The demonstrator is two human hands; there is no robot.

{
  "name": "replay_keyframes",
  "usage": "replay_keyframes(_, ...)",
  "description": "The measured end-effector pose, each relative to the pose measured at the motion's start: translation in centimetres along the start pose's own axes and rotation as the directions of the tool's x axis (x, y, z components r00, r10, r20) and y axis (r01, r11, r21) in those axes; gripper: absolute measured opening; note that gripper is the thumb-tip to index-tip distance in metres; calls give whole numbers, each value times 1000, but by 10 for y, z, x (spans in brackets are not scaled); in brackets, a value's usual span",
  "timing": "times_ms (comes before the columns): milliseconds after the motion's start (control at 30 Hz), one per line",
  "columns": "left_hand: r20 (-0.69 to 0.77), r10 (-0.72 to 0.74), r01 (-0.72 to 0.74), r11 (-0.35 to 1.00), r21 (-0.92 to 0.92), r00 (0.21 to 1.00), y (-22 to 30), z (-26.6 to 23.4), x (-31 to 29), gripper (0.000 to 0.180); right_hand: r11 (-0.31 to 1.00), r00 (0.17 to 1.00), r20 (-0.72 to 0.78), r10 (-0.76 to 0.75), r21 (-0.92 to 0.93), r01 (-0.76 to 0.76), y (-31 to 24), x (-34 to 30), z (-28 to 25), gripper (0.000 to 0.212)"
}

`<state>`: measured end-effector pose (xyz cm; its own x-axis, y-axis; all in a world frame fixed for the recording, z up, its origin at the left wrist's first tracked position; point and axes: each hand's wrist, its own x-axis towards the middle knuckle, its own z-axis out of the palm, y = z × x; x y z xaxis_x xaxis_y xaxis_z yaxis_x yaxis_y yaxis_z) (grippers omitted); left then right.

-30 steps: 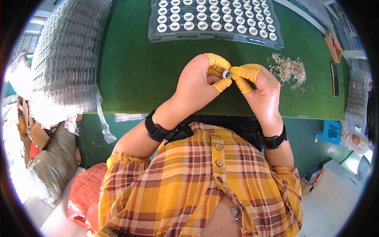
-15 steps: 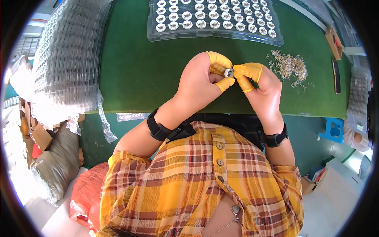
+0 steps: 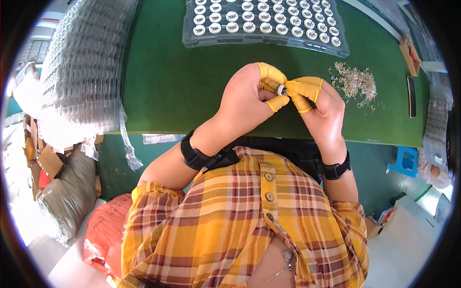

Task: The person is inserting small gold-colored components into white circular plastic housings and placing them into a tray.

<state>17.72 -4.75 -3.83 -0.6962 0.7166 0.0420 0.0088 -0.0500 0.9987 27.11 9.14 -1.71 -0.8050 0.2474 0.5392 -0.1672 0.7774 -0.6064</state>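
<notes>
A small round white part (image 3: 281, 90) was above the near half of the green table (image 3: 192, 96), between the two hands. The left hand (image 3: 247, 93) held it pinched between yellow-covered thumb and fingers. The right hand (image 3: 321, 101) had its yellow-covered fingertips drawn together at the part's right side; whether they gripped anything could not be told. To their right lay a pile of tiny metal pieces (image 3: 356, 84). Farther off sat a clear tray (image 3: 230, 40) with rows of round white parts (image 3: 265, 27); at left rose a stack of clear plastic trays (image 3: 81, 72).
</notes>
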Motion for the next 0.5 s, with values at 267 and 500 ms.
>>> replay_keyframes(267, 168, 316, -356, 859, 366, 934, 12, -6, 0, 43, 990, 988, 90, 123, 63, -129, -8, 8, -11, 17)
replay_keyframes(500, 205, 109, -164, 946, 278, 973, 22, -27, 9, 46, 983, 965, 227, 135, 94, -159, -9, 34, -6, 13)
